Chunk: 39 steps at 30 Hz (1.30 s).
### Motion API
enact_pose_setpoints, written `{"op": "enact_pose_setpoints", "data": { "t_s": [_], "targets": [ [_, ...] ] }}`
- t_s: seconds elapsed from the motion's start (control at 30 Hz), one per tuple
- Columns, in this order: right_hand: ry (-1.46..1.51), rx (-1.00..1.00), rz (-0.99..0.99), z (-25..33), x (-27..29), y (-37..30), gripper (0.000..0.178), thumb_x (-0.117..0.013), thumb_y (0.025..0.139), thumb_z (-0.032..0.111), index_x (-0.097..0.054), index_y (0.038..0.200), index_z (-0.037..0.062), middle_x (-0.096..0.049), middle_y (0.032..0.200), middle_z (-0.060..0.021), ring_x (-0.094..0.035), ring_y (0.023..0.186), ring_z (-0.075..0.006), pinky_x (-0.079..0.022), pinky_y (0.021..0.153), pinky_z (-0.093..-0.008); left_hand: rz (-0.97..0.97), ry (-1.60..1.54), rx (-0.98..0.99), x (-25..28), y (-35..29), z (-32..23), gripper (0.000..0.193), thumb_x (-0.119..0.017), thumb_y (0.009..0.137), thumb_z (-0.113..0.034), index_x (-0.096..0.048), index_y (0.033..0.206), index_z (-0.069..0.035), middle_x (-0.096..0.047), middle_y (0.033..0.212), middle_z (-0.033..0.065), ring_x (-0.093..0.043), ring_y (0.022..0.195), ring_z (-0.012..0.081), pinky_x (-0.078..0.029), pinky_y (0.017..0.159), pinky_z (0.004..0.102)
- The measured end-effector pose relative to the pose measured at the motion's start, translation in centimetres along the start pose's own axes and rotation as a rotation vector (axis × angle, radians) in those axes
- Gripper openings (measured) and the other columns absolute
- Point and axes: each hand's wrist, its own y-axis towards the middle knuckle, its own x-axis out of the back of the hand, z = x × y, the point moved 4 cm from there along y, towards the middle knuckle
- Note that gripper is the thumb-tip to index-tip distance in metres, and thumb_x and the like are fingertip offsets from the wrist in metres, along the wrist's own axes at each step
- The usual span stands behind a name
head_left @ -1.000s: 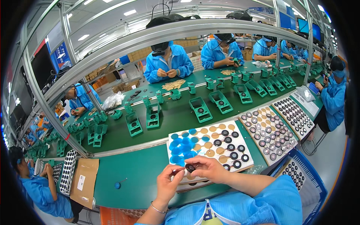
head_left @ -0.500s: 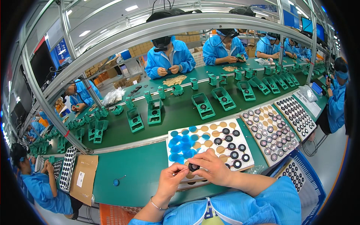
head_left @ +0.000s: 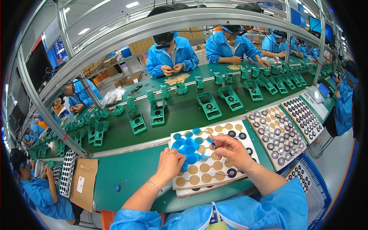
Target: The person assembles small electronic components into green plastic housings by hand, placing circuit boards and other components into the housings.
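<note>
Between the thumb and fingers of my right hand (head_left: 233, 152) is a small black round speaker (head_left: 214, 146), seen edge-on with a thin wire above it. This hand hovers over a white foam board (head_left: 183, 183) with tan round recesses. My left hand (head_left: 170, 163) has its fingers curled together at the board's left edge, beside loose translucent blue discs (head_left: 188, 147); anything in its fingertips is hidden. More black speakers with wires (head_left: 231, 173) sit in the board's right side, partly covered by my right hand.
A blue disc with a wire (head_left: 117, 188) lies on the green bench at left, near a cardboard sheet (head_left: 85, 180). Further boards of speakers (head_left: 274, 134) stand at right above a blue crate (head_left: 322, 188). Beyond a metal rail, green housings (head_left: 209, 105) line the belt, with co-workers opposite.
My hands have parted. The right moved up and right with the speaker; the left moved left and up to the blue discs. A co-worker opposite has reached out toward the green parts.
</note>
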Motion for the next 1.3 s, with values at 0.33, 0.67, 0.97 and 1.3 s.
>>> {"op": "enact_pose_setpoints", "data": {
  "t_s": [0.33, 0.67, 0.97, 1.3],
  "targets": [
    [0.124, -0.281, 0.154, 0.3, 2.1, 1.7, 0.043, -0.057, 0.086, 0.010, -0.045, 0.126, 0.0015, -0.054, 0.107, -0.0096, -0.060, 0.084, -0.0153, -0.050, 0.077, -0.0285, -0.116, -0.085, -0.099, 0.2, 6.4, 3.2, 0.010, -0.070, 0.067, -0.013, -0.066, 0.073, -0.007, -0.057, 0.077, 0.0085, -0.051, 0.084, 0.0285, -0.042, 0.074, 0.0399],
    [-0.075, -0.245, 0.145, -2.2, 3.0, 9.5, 0.046, -0.059, 0.086, 0.011, -0.043, 0.128, 0.0013, -0.053, 0.103, -0.0096, -0.057, 0.085, -0.0117, -0.050, 0.072, -0.0251, 0.176, 0.237, -0.040, -5.9, 12.0, 19.4, 0.051, -0.057, 0.084, -0.024, -0.044, 0.125, 0.003, -0.038, 0.135, 0.0198, -0.029, 0.128, 0.0384, -0.027, 0.104, 0.0435],
    [-0.355, -0.094, 0.023, -3.2, 4.8, 16.5, 0.029, -0.062, 0.084, 0.016, -0.054, 0.109, 0.0026, -0.059, 0.096, -0.0025, -0.056, 0.083, -0.0094, -0.047, 0.067, -0.0246, 0.176, 0.121, -0.203, -6.6, 12.8, 14.9, 0.035, -0.056, 0.081, -0.013, -0.053, 0.114, -0.002, -0.053, 0.119, 0.0126, -0.048, 0.106, 0.0332, -0.039, 0.089, 0.0432],
    [-0.885, 0.184, -0.073, -7.0, 5.4, 22.2, 0.025, -0.067, 0.076, 0.016, -0.065, 0.098, 0.0053, -0.063, 0.092, -0.0096, -0.061, 0.084, -0.0213, -0.048, 0.076, -0.0302, 0.106, 0.046, -0.258, -4.7, 11.7, 12.5, 0.027, -0.056, 0.077, -0.009, -0.060, 0.104, -0.003, -0.058, 0.107, 0.0117, -0.050, 0.101, 0.0303, -0.040, 0.089, 0.0383]
  ]
}}
